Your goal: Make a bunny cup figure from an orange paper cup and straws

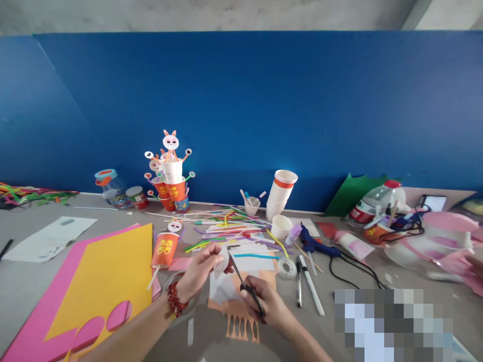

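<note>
While the left hand (202,269) held a small round white paper disc (222,261) pinched between thumb and fingers, the right hand (264,300) was curled around the black handles of a pair of scissors with slim metal blades (237,270). The disc was up off the table at the centre of the view, its face tilted, and the blade tips stood right at its right-hand edge; whether they were biting into the paper could not be told. A dark-red beaded bracelet (174,300) circled the left wrist.

Under the hands lay a pale orange paper sheet (241,322) with a row of narrow strips along its near edge, partly covered by white paper (254,260). To the left, an orange paper cup with gold characters (165,250) leaned with a white paper face at its top, beside a large yellow paper sheet (113,271) that overlapped a bright pink one (41,324). Beyond the hands spread a pile of multicoloured thin sticks (230,229). On the right, a white ring-shaped tape roll (287,268) lay near two pens (311,286), with a dark-blue glue gun (319,246) farther back.
</note>
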The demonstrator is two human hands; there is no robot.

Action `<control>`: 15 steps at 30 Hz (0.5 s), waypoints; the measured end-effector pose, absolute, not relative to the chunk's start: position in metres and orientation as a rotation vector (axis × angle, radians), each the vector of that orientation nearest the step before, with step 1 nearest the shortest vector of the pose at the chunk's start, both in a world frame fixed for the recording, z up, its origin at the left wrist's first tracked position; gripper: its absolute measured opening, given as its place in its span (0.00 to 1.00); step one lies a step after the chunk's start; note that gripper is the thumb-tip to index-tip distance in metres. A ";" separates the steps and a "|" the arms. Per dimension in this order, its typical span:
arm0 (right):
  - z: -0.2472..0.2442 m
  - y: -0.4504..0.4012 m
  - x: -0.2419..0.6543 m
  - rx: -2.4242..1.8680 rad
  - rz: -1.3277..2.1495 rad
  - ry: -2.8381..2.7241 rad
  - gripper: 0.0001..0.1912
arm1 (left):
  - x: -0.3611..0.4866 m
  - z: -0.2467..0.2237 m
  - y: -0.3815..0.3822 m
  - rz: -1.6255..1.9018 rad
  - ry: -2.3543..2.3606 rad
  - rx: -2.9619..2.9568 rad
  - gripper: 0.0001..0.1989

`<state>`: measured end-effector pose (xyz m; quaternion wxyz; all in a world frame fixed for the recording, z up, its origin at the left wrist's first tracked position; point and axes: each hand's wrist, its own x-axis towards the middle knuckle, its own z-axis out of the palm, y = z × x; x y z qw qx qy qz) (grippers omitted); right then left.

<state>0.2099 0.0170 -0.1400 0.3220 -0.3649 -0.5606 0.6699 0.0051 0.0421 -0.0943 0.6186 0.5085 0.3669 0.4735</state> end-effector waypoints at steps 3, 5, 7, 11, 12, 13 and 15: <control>-0.143 0.017 0.211 -0.986 1.749 -1.468 0.28 | 0.007 -0.099 0.043 1.088 0.869 1.153 0.05; -0.146 0.018 0.212 -1.014 1.745 -1.484 0.28 | 0.007 -0.102 0.043 1.091 0.866 1.165 0.06; -0.148 0.018 0.213 -1.025 1.741 -1.493 0.29 | 0.006 -0.102 0.042 1.096 0.851 1.178 0.06; -0.148 0.019 0.215 -1.003 1.749 -1.492 0.28 | 0.004 -0.096 0.041 1.081 0.877 1.194 0.07; -0.148 0.019 0.215 -1.000 1.749 -1.499 0.28 | 0.003 -0.094 0.040 1.082 0.892 1.206 0.08; -0.148 0.019 0.216 -1.001 1.745 -1.507 0.28 | 0.003 -0.092 0.040 1.083 0.906 1.220 0.08; -0.148 0.019 0.217 -1.017 1.735 -1.521 0.28 | 0.003 -0.089 0.040 1.088 0.918 1.230 0.08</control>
